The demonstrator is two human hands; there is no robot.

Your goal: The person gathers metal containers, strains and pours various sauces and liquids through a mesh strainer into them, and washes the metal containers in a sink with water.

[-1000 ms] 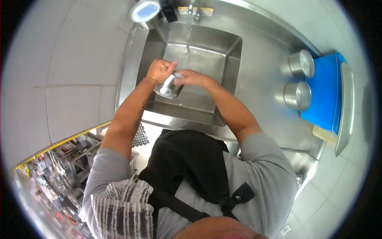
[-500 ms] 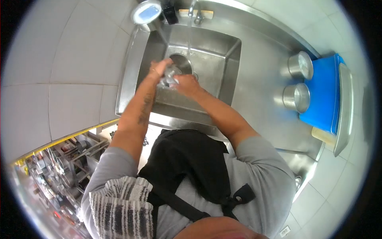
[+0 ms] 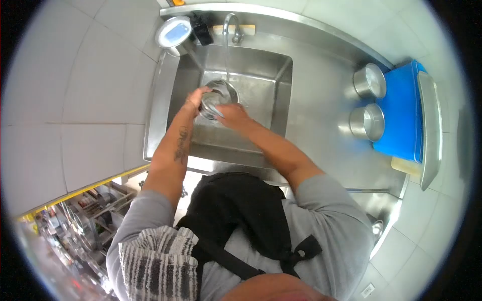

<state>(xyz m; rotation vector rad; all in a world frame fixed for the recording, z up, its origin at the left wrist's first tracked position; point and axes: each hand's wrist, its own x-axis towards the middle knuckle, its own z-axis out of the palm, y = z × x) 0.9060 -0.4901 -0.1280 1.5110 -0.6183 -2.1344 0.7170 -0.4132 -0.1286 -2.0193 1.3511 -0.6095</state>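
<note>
Over the sink (image 3: 251,125), my left hand (image 3: 198,98) grips the left rim of a shiny round container (image 3: 210,103); blur and reflections hide whether it is metal or clear. My right hand (image 3: 234,115) is at the container's right side, its fingers curled round a small pale thing (image 3: 217,111) at the rim, whose kind I cannot make out. Just behind the container, a round metal pan (image 3: 232,89) sits in the sink, partly hidden. Water runs down from the faucet (image 3: 231,22) beside the pan's rim.
A lidded metal container (image 3: 175,34) and a black object (image 3: 202,31) stand behind the sink's left corner. Two metal pans (image 3: 370,80) sit on the right counter, beside a blue box-like item (image 3: 399,113) and a tray (image 3: 432,130). Crowded shelves (image 3: 85,215) lie at lower left.
The shiny container in my hands has turned so that its round opening faces up towards me. My right hand has dropped slightly. The camera view has shifted, showing more of the faucet.
</note>
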